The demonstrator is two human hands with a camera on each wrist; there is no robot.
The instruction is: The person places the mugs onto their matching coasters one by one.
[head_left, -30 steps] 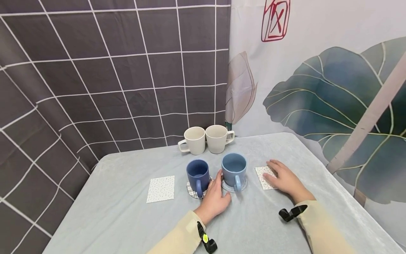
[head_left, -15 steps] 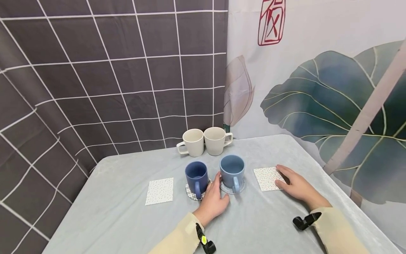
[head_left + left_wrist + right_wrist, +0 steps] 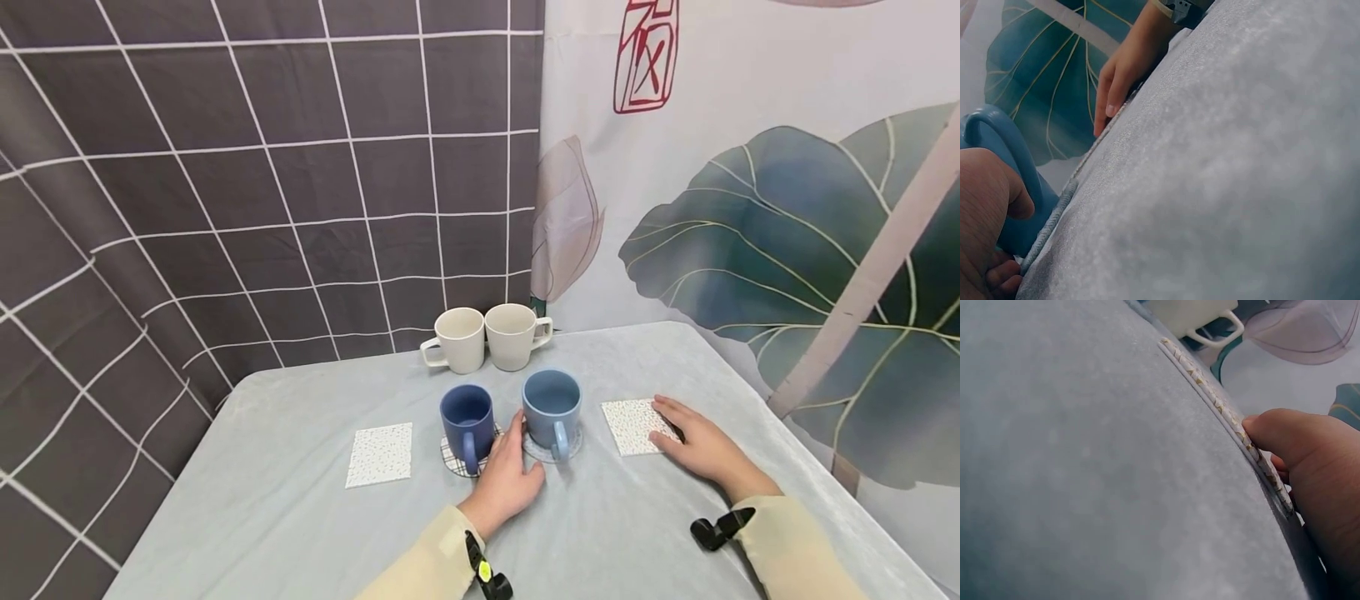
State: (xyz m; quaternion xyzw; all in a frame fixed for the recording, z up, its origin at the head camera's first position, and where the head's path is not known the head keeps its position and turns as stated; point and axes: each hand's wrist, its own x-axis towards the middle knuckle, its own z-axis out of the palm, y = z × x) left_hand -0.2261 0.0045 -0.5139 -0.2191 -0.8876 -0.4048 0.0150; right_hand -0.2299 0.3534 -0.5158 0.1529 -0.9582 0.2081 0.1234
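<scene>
My left hand rests between a dark blue mug and a light blue mug. Its index fingertip is right beside the light blue one; in the left wrist view, the thumb is close to that mug's handle. Under the dark blue mug lies a round checked coaster, and under the light blue mug a round grey-blue coaster. At the right, my right hand touches the right edge of a square speckled coaster with loosely bent fingers; its thumb lies against that edge.
Two cream mugs stand side by side at the back, handles outward. A second square speckled coaster lies left of the dark blue mug. Grey cloth covers the table, with a checked curtain behind.
My right hand has slid rightward from over the square coaster to its right edge, uncovering more of it. The left hand, mugs and coasters have stayed put.
</scene>
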